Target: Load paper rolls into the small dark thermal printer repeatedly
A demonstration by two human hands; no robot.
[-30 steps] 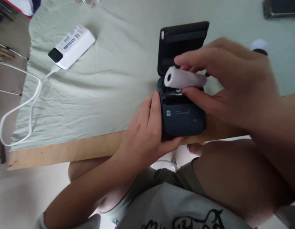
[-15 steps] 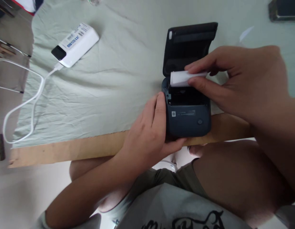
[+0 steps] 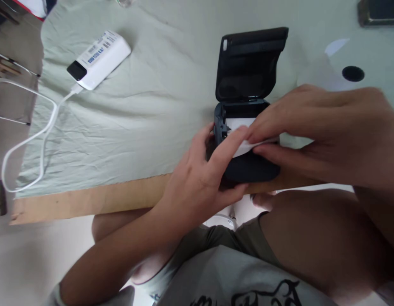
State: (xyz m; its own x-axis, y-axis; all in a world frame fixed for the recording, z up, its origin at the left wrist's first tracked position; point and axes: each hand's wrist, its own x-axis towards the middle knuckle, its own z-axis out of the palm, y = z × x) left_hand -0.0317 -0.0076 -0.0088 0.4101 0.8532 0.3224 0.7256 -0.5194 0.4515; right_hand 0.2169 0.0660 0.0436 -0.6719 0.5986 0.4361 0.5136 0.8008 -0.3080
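A small dark blue portable printer point(image 3: 251, 170) lies at the table's front edge, its black lid point(image 3: 249, 63) tipped up and back. In its bay sits a white paper roll point(image 3: 237, 123), with the loose paper end drawn toward me over the body. My left hand point(image 3: 200, 178) grips the printer's left side, thumb at the near edge and index finger reaching onto the paper. My right hand point(image 3: 318, 127) pinches the loose paper end between thumb and fingers. Both hands hide part of the roll and the bay's right side.
A white power bank point(image 3: 104, 63) with a white cable point(image 3: 46, 136) lies on the pale green cloth point(image 3: 152, 106) at left. To the right are a black oval disc point(image 3: 353, 73), a white scrap point(image 3: 336, 46) and a dark box-like object point(image 3: 380, 12).
The paper roll has gone down into the bay, and its end now stretches toward me. My right hand moved nearer; my left index finger came onto the paper. A black disc is now uncovered.
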